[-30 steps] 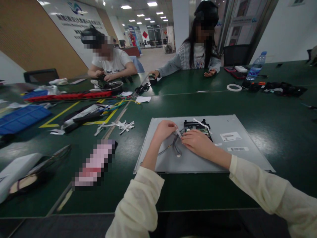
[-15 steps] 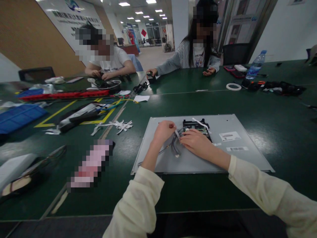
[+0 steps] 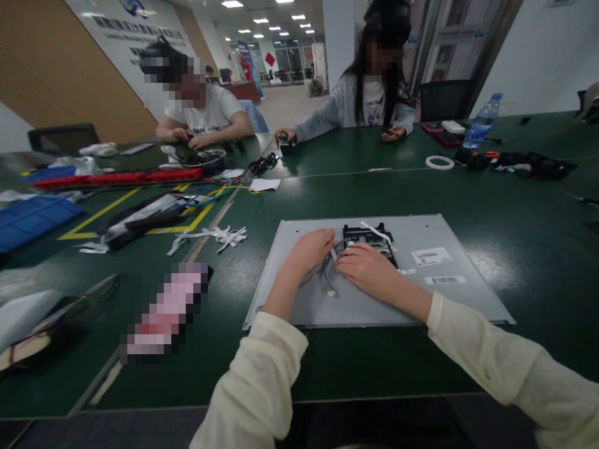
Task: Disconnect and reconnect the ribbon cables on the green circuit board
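A flat grey metal panel (image 3: 397, 305) lies on the table in front of me. On it are a black bracket with a circuit board (image 3: 374, 236) and a bundle of grey cables (image 3: 327, 277) with a pale plug at its end. A short strip of white tape (image 3: 334, 254) shows at the bundle, between my hands. My left hand (image 3: 312, 248) is closed in a pinch at the upper end of that strip. From the other side, my right hand (image 3: 367, 265) has its fingers closed on the cables by the tape; its fingertips are partly hidden.
Loose white tape strips (image 3: 227, 236) and a phone (image 3: 168, 308) lie to the left, with a blue basket (image 3: 37, 219) farther out. A tape roll (image 3: 440, 163) and a water bottle (image 3: 484, 121) are at the back right. Two people sit across the table.
My left hand has lowered slightly and turned, its fingers now closer to the cables and the tape strip. My right hand stays nearly in place. The view has shifted a little.
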The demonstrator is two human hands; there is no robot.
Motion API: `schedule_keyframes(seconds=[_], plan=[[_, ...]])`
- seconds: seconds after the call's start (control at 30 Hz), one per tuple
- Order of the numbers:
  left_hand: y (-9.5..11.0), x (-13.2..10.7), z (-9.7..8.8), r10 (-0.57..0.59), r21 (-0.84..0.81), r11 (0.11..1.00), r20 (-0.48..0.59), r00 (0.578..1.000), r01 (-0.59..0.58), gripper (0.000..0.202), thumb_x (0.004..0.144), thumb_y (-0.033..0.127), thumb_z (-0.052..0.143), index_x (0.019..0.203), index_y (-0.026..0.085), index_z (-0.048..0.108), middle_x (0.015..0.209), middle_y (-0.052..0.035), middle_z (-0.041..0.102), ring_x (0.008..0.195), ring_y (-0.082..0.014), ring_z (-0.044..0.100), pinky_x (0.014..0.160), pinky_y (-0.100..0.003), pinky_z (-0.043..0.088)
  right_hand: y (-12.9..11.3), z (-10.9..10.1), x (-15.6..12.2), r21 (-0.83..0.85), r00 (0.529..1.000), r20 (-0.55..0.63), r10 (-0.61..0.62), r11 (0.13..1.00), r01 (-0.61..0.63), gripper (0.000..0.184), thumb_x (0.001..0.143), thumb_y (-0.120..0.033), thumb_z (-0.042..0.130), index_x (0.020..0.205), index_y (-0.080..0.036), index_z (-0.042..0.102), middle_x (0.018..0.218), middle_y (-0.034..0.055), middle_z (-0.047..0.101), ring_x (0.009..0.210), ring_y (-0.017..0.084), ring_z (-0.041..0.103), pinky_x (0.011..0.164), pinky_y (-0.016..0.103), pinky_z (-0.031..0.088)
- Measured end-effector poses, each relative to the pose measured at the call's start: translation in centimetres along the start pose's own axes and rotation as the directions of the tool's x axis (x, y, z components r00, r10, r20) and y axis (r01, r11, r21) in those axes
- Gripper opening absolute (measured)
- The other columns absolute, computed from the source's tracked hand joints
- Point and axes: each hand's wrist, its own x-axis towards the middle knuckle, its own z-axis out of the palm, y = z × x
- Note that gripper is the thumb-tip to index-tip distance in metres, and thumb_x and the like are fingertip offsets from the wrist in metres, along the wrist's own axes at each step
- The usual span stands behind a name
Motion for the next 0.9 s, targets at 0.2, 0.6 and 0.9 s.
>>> schedule_keyframes(seconds=[0.2, 0.6, 0.9], plan=[[0.0, -0.1, -0.1, 0.009, 0.014, 1.000, -0.004, 1.000, -0.009, 0.016, 0.092, 0.024, 0.039, 0.088, 0.019, 0.054, 0.081, -0.0057, 0.064, 0.074, -0.0194, 0.059, 0.062, -0.027, 0.036, 0.4, 0.5, -0.1, 0.009, 0.998, -0.053, -0.015, 1.000, 0.015, 0.018, 0.091, -0.017, 0.050, 0.096, -0.020, 0.067, 0.106, 0.0037, 0.069, 0.104, 0.016, 0.058, 0.099, 0.035, 0.034], [-0.4, -0.2, -1.1, -0.043, -0.131, 0.991, -0.041, 0.998, 0.038, 0.019, 0.090, 0.027, 0.040, 0.087, 0.018, 0.055, 0.076, -0.0037, 0.062, 0.067, -0.0166, 0.055, 0.060, -0.025, 0.035, 0.3, 0.2, -0.1, 0.050, 0.999, -0.046, 0.004, 0.999, -0.002, 0.021, 0.093, -0.018, 0.047, 0.099, -0.020, 0.066, 0.110, 0.0047, 0.068, 0.104, 0.016, 0.060, 0.101, 0.036, 0.035], [-0.2, -0.3, -1.0, -0.048, -0.058, 0.997, -0.038, 0.998, 0.046, 0.017, 0.090, 0.026, 0.040, 0.089, 0.020, 0.056, 0.080, -0.0043, 0.064, 0.072, -0.0179, 0.058, 0.062, -0.026, 0.035, 0.2, -0.1, 0.0, 0.065, 0.999, -0.043, 0.004, 0.998, -0.001, 0.020, 0.092, -0.018, 0.049, 0.098, -0.019, 0.067, 0.106, 0.0053, 0.068, 0.104, 0.017, 0.060, 0.096, 0.035, 0.040]])
